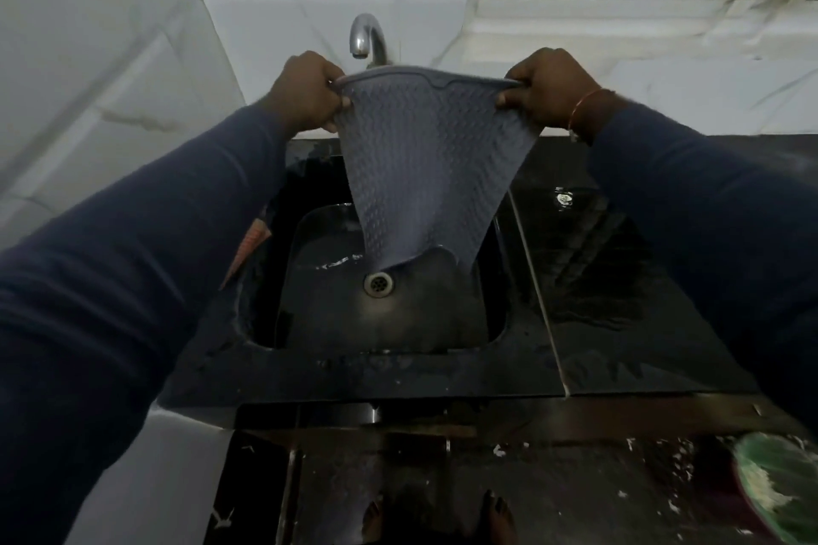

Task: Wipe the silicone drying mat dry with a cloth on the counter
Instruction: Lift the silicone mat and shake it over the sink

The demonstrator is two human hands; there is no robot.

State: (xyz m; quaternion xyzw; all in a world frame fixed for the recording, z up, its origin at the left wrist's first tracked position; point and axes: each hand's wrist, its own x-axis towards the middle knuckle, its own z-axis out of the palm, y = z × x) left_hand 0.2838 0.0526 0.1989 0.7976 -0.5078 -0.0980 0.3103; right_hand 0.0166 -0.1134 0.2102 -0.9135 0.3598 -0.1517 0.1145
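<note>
A grey ribbed silicone drying mat (420, 173) hangs upright over the sink basin (385, 314), its lower edge curling just above the drain (377, 282). My left hand (305, 91) grips the mat's top left corner. Its top right corner is gripped by my right hand (549, 86). Both hands are raised in front of the tap (367, 38). An orange patterned cloth (248, 248) lies at the left edge of the sink, partly hidden by my left sleeve.
The black counter (588, 279) right of the sink is wet and shiny. White tiled walls stand behind and to the left. A green and white object (779, 487) sits at the lower right. My bare feet show on the floor below.
</note>
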